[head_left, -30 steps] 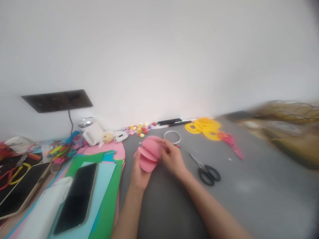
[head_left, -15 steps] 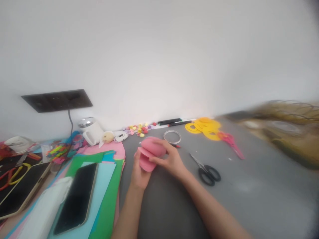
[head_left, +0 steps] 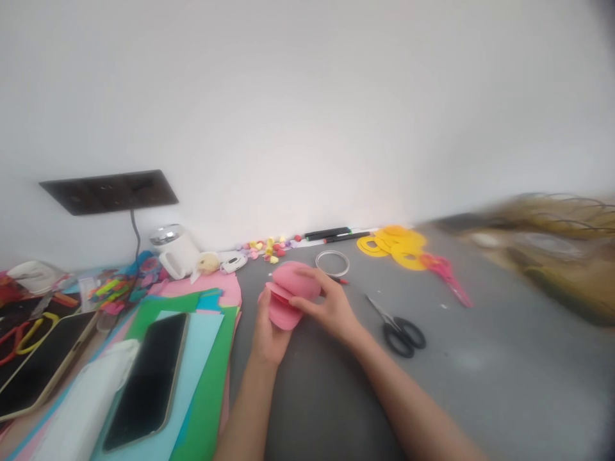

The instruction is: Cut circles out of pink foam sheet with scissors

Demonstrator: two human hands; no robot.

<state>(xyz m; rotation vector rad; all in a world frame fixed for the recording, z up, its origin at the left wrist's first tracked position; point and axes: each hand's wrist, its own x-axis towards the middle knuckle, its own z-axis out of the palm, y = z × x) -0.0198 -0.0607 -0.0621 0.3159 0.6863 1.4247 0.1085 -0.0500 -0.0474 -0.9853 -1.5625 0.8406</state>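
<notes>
Several round pink paper pieces (head_left: pixel 291 278) are held together above the grey tabletop, some folded so that a gap shows between the layers. My left hand (head_left: pixel 270 339) grips their lower left side, the thumb in front and the other fingers mostly hidden behind. From the right, my right hand (head_left: pixel 331 307) pinches the pieces, with its thumb at the gap and its fingers over the upper edge. Black-handled scissors (head_left: pixel 398 330) lie on the table to the right of my right hand. Just beyond the hands rests a silvery wire ring (head_left: pixel 332 262).
Yellow paper rings (head_left: pixel 394 244) and pink scissors (head_left: pixel 446 278) lie at the back right. Markers (head_left: pixel 331 235) and small colourful pieces (head_left: pixel 273 248) line the wall. On the left, coloured paper sheets (head_left: pixel 206 378) lie under a phone (head_left: pixel 148 381), near a white cup-like device (head_left: pixel 177 253).
The pink paper's gap looks slightly wider, with my right thumb at it. Both hands keep their hold in nearly the same place.
</notes>
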